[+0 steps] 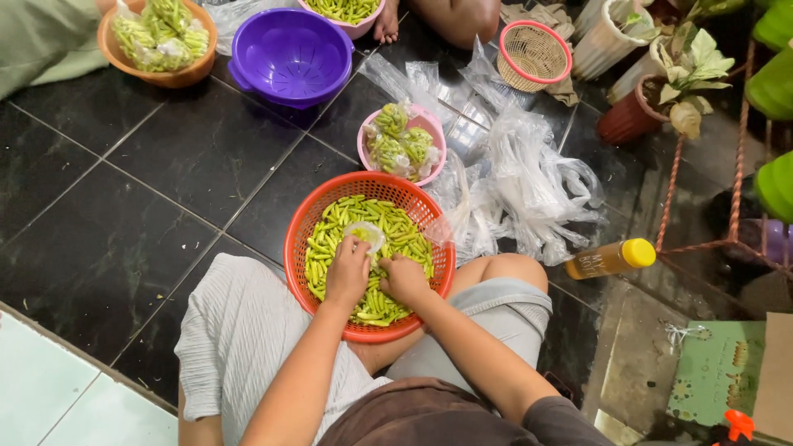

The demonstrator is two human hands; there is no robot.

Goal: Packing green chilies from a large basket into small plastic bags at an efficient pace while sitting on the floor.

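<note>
Over on the far left, a round orange plastic bowl [157,41] sits on the dark tiled floor [99,223], filled with small clear bags of green chillies. Right beside it, a purple plastic colander [291,56], nothing showing inside. Further back, a pink bowl [345,11] of loose green chillies is cut off by the frame's edge, a seated person's bare foot [387,23] just next to it.

Centre stage: the round red plastic basket [369,256] rests against the person's knees, heaped with loose green chillies [405,235]. The left hand [348,272] curls around a small clear plastic bag [364,234], holding its mouth open over the pile. The right hand [405,279] is pressed down into the chillies, fingers bunched; what it pinches cannot be told.

Just behind the basket, a small pink bowl [401,144] holds more bagged chillies. To the right, a loose heap of clear plastic bags [529,182] sprawls across the floor, an empty pink woven basket [535,54] beyond it, and a yellow-capped amber bottle [610,258] lying on its side.
</note>
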